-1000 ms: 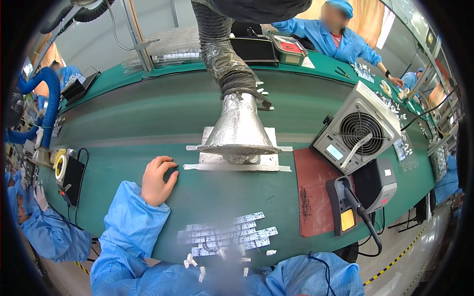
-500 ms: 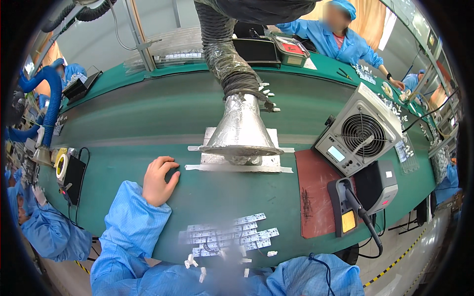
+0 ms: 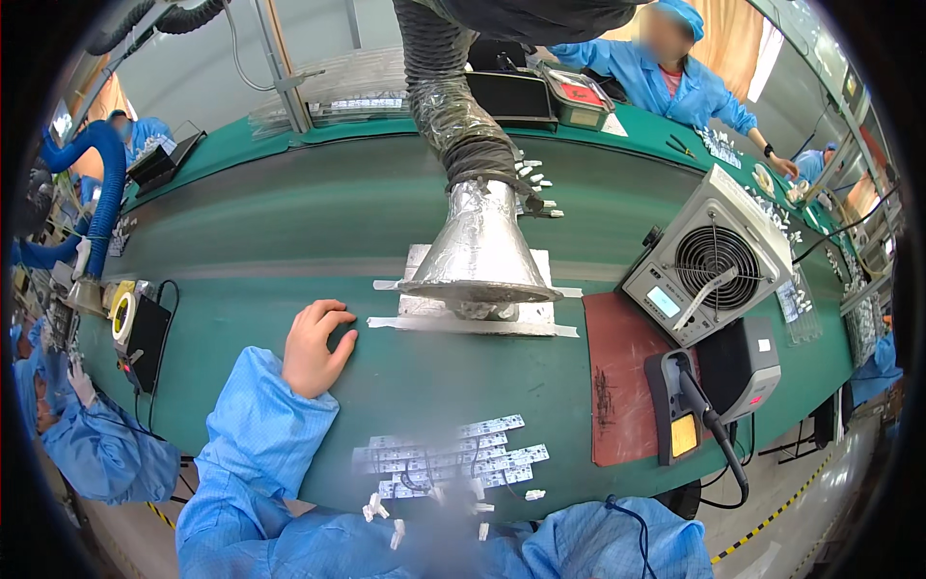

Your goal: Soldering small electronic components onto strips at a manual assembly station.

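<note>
Small white circuit strips (image 3: pixel 453 461) lie in rows at the near edge of the green table (image 3: pixel 241 328), just right of the left sleeve. The left hand (image 3: pixel 316 347) rests loosely curled and empty on the table; the right hand is out of view. Picking strips singly, by their edges, seems wise.

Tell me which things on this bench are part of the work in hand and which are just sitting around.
In hand:
- left hand, resting on the green bench
- small white strips by the near edge

Sitting around:
- foil extraction hood
- grey fan unit
- soldering iron stand
- brown mat

The right hand is not visible.
</note>
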Available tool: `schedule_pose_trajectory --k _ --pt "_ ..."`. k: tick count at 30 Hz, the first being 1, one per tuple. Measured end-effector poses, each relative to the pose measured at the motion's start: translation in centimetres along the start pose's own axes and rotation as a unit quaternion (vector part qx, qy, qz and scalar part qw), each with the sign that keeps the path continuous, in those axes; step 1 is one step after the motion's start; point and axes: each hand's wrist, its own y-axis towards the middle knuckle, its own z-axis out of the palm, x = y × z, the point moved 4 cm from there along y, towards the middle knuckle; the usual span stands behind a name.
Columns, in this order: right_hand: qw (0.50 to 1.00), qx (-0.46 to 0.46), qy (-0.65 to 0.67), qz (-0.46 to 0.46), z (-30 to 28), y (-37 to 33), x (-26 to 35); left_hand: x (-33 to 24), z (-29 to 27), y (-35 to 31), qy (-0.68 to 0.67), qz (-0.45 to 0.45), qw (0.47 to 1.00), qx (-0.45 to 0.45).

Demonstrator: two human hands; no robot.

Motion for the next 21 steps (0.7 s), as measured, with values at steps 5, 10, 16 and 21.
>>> schedule_pose_trajectory --k 5,10,16,21 --pt "1.0 -0.003 0.013 0.004 0.02 -0.07 -0.17 0.04 0.05 0.02 0.0 0.002 1.0 0.0" --pt "1.0 -0.003 0.024 0.006 -0.04 0.08 -0.32 0.08 -0.11 0.01 0.003 0.004 1.0 -0.002" --pt "0.999 -0.008 0.039 0.007 0.04 0.02 -0.61 0.0 -0.03 0.07 0.003 0.002 1.0 0.003" --pt "0.999 -0.011 0.05 0.008 0.01 0.0 -0.74 -0.07 -0.05 0.05 0.005 0.0 1.0 0.003"
